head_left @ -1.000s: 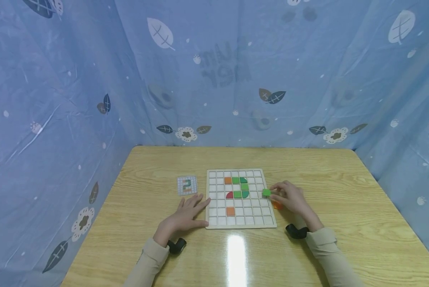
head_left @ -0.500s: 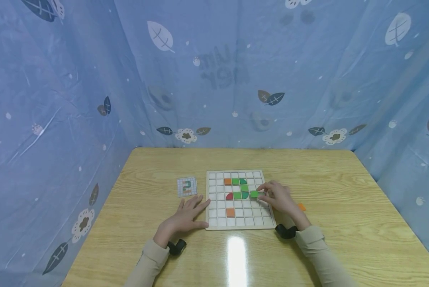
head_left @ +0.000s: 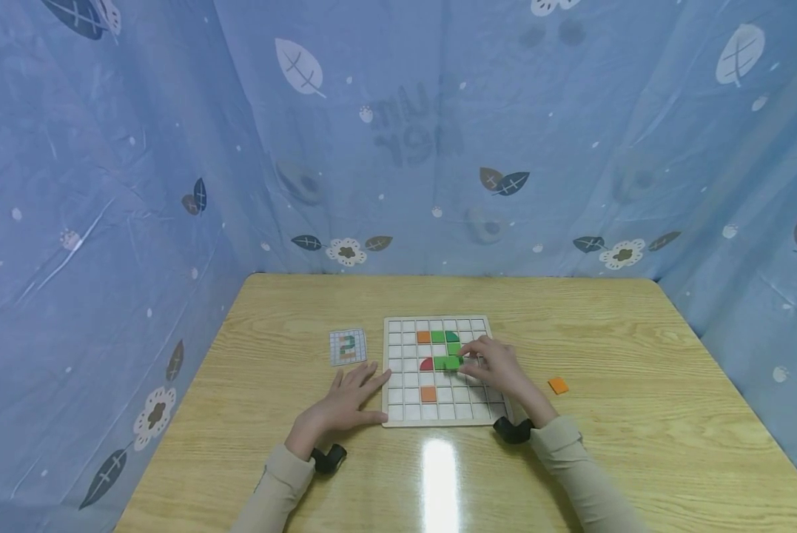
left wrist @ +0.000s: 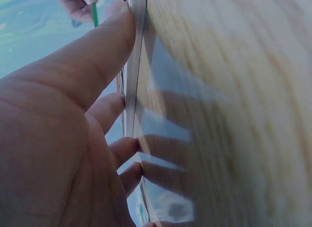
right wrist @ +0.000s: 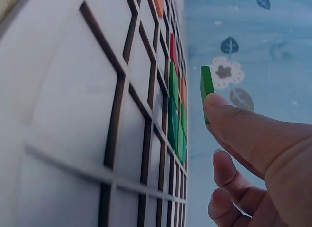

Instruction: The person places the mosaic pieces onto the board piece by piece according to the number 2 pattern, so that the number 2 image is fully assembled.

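Observation:
A white gridded board (head_left: 438,423) lies on the wooden table. On it sit orange (head_left: 423,337), green (head_left: 437,336) and red (head_left: 427,363) tiles, plus a lone orange tile (head_left: 428,394) lower down. My right hand (head_left: 468,361) pinches a green square tile (head_left: 453,363) just above the board's middle, beside the placed green tiles. In the right wrist view the green tile (right wrist: 206,88) stands on edge at my thumb tip (right wrist: 229,124), clear of the board (right wrist: 73,114). My left hand (head_left: 365,381) lies flat on the table, its thumb (left wrist: 97,56) against the board's left edge (left wrist: 139,41).
A small pattern card (head_left: 348,346) lies left of the board. A loose orange tile (head_left: 558,385) rests on the table to the board's right. Blue leaf-print sheeting (head_left: 398,148) walls the table at the back and both sides.
My right hand carried the green tile leftward, from beyond the board's right edge to over its middle. The loose orange tile it covered now shows. My left hand stayed put.

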`<action>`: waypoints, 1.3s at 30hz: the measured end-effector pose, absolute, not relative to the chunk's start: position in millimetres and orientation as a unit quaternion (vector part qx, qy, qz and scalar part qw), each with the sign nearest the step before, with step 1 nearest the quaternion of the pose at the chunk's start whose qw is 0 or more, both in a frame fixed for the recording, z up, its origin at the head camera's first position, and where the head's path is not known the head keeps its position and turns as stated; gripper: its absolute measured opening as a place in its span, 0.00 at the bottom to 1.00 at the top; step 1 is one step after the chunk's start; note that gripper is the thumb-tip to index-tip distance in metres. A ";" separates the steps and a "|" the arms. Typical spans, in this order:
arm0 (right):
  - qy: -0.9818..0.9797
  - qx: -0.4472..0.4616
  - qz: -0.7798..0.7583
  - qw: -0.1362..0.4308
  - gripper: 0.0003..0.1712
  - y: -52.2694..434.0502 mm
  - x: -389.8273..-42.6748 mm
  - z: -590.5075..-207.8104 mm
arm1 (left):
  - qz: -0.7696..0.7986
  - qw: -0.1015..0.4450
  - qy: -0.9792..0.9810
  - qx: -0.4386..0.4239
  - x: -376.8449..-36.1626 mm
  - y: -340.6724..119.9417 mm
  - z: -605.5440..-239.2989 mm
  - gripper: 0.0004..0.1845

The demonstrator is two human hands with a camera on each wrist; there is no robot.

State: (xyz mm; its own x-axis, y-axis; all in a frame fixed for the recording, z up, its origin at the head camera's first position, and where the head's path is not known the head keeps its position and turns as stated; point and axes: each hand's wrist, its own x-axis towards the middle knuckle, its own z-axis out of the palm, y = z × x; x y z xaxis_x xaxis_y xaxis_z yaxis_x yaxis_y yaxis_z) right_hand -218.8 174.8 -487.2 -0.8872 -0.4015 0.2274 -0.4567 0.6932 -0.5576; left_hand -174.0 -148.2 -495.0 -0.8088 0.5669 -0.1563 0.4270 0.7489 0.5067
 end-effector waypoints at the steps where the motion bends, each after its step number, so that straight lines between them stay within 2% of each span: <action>1: -0.919 0.234 0.314 0.042 0.13 172.9 -218.5 -487.2 | 0.231 0.152 0.923 0.269 -173.9 -148.1 -494.9 0.41; 39: -0.925 0.229 0.302 -0.021 0.11 132.0 -210.4 -496.7 | 0.222 0.153 0.925 0.267 -174.2 -148.0 -494.6 0.40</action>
State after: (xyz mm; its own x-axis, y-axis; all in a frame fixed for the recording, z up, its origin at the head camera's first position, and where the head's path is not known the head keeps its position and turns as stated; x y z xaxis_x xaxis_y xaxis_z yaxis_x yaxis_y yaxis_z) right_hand -210.4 132.0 -496.7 -0.8940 -0.4366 0.1005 -0.4118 0.7123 -0.5684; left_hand -174.2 -148.0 -494.6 -0.8110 0.5616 -0.1637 0.4258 0.7587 0.4931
